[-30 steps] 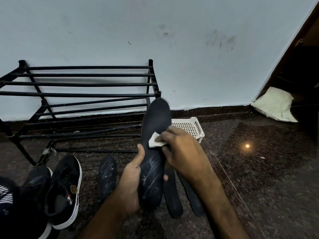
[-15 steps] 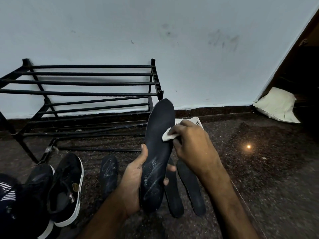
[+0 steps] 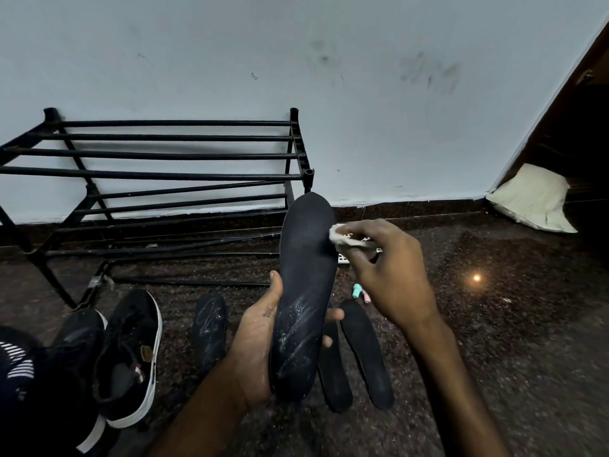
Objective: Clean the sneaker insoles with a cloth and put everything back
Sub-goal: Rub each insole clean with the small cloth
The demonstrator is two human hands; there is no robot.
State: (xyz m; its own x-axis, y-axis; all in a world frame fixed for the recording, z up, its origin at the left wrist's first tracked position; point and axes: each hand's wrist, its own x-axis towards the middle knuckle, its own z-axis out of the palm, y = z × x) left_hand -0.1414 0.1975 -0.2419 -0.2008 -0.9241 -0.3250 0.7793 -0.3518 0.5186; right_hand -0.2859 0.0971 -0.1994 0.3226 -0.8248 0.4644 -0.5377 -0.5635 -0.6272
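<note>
The right hand (image 3: 392, 275) pinches a small white cloth (image 3: 339, 234) between curled fingertips and thumb, and the cloth touches the right edge of the upper part of the insole (image 3: 306, 291). From that pinch the insole's long axis runs down and slightly left, toward the person, its toe end standing above the cloth and its heel end well below it. The pale streaks and specks lie on the lower half, so the wipe probably has to travel down the length from where the cloth sits. The left hand (image 3: 260, 338) is the nearer one to those streaks: it cups the heel half from behind, thumb along the left edge and fingertips curling round the right edge. Below the cloth, three other insoles (image 3: 365, 351) lie flat on the floor (image 3: 494, 324), one left of the left hand, two right of it. Farther left sit the sneakers (image 3: 128, 357), with the shoe rack (image 3: 164, 156) above them. Behind the right hand a white basket (image 3: 342, 258) is mostly hidden.
</note>
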